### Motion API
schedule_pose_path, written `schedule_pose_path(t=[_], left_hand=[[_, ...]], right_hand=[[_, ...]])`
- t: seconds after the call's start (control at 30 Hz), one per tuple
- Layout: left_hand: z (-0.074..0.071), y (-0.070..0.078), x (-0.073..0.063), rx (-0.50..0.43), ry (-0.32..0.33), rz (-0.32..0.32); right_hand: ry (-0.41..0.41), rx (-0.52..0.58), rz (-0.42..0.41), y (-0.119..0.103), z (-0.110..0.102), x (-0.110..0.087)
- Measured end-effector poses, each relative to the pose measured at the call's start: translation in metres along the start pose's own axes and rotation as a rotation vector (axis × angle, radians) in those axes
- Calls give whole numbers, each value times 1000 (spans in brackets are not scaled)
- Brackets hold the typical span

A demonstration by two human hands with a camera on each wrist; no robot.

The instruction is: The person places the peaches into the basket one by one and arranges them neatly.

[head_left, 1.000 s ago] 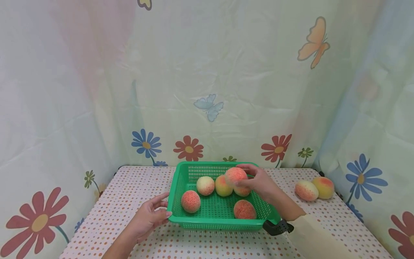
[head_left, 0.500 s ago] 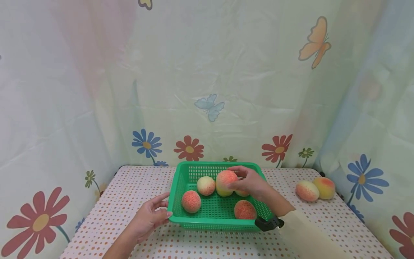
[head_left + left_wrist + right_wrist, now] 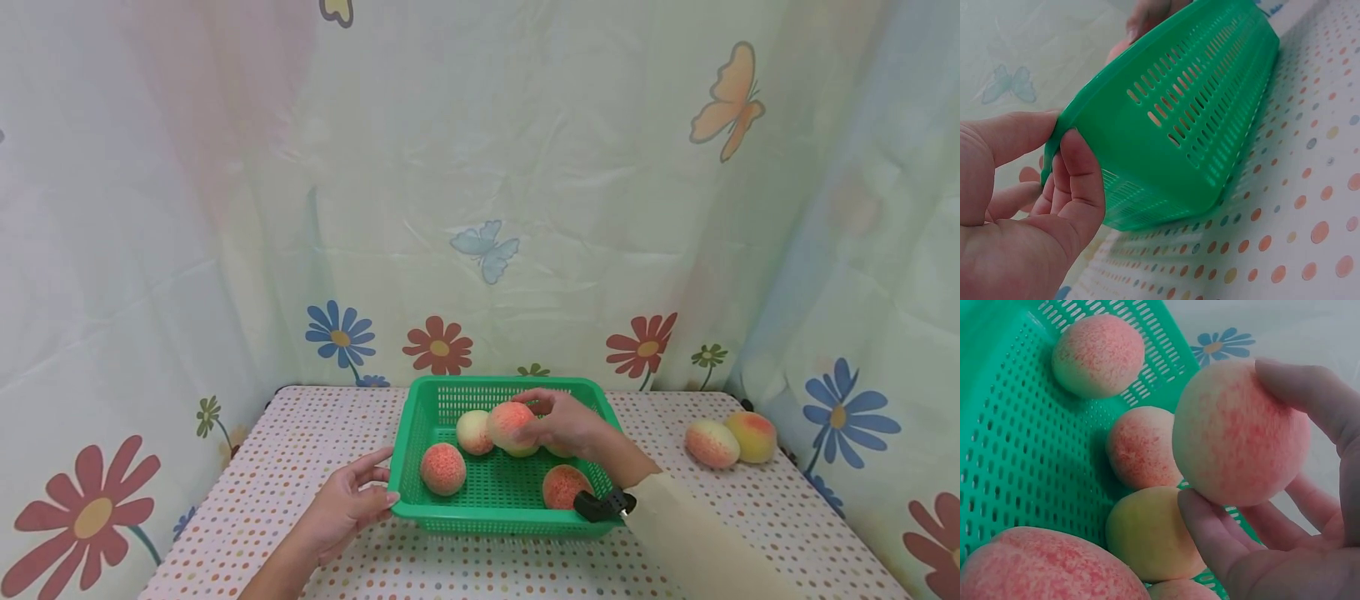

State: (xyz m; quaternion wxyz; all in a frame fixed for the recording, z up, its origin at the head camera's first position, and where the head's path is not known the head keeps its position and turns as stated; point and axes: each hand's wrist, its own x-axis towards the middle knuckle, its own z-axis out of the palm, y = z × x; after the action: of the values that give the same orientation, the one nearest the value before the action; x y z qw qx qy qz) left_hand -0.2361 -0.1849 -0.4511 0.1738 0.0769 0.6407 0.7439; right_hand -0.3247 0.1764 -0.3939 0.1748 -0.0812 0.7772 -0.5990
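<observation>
A green plastic basket [image 3: 510,513] with slotted walls stands on the table, several peaches lying inside. My left hand [image 3: 345,503] pinches its left rim; the left wrist view shows thumb and fingers [image 3: 1082,162] on either side of the rim. Over the basket, my right hand [image 3: 566,427] holds a pink-blushed peach [image 3: 1241,434] between thumb and fingers. Below that held peach sit a pale speckled peach [image 3: 1142,447] and a yellow peach [image 3: 1154,534]. A redder peach [image 3: 442,469] lies at the front left of the basket, another red peach [image 3: 564,486] at the front right.
Two more peaches [image 3: 712,442] rest side by side on the table to the right of the basket. The dotted tablecloth [image 3: 420,567] covers the table, and a flowered curtain [image 3: 375,208] hangs close behind and at both sides.
My right hand has moved left and slightly lower over the basket with the peach, from the right-hand peaches toward the pale one. The left hand and basket have stayed put.
</observation>
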Motion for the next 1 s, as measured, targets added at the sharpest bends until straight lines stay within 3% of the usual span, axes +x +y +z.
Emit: schedule_pose_path(t=[0.23, 0.57, 0.77, 1.0], left_hand=[[0, 0, 0, 0, 3, -1], [-1, 1, 1, 5, 0, -4], [-1, 1, 1, 5, 1, -7], [-1, 1, 1, 6, 0, -10]], right_hand=[[-110, 64, 32, 4, 4, 8], [-154, -18, 91, 6, 11, 19], [-210, -32, 102, 7, 13, 23], [-219, -68, 101, 6, 14, 25]])
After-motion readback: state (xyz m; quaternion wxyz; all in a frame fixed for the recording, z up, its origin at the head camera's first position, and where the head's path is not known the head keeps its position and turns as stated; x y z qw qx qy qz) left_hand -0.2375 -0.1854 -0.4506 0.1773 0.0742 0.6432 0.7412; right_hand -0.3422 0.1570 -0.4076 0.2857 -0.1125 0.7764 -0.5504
